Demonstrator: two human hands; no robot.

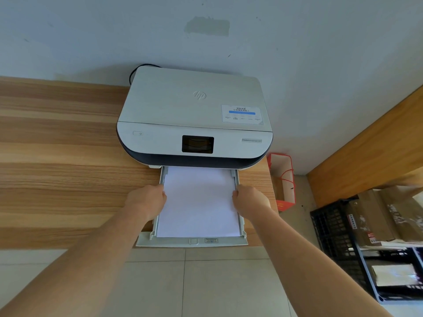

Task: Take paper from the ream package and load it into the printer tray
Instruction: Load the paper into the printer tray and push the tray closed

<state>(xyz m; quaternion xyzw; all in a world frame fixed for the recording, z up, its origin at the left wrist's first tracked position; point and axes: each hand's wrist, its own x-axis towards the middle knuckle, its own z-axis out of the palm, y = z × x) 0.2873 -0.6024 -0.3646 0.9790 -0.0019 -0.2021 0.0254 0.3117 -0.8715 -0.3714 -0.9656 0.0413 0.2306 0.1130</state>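
Note:
A white printer [194, 110] stands on a wooden desk against the wall. Its paper tray [192, 241] is pulled out toward me, past the desk's front edge. A stack of white paper [199, 202] lies flat in the tray. My left hand [146, 202] grips the tray's left side rail and paper edge with curled fingers. My right hand [250, 200] grips the right side rail the same way. The ream package is not in view.
The wooden desk [57, 156] stretches to the left. A red and white paper bag [283, 181] stands on the floor right of the desk. A black crate [334, 227] and cardboard boxes [389, 213] fill shelving at the right. Tiled floor lies below.

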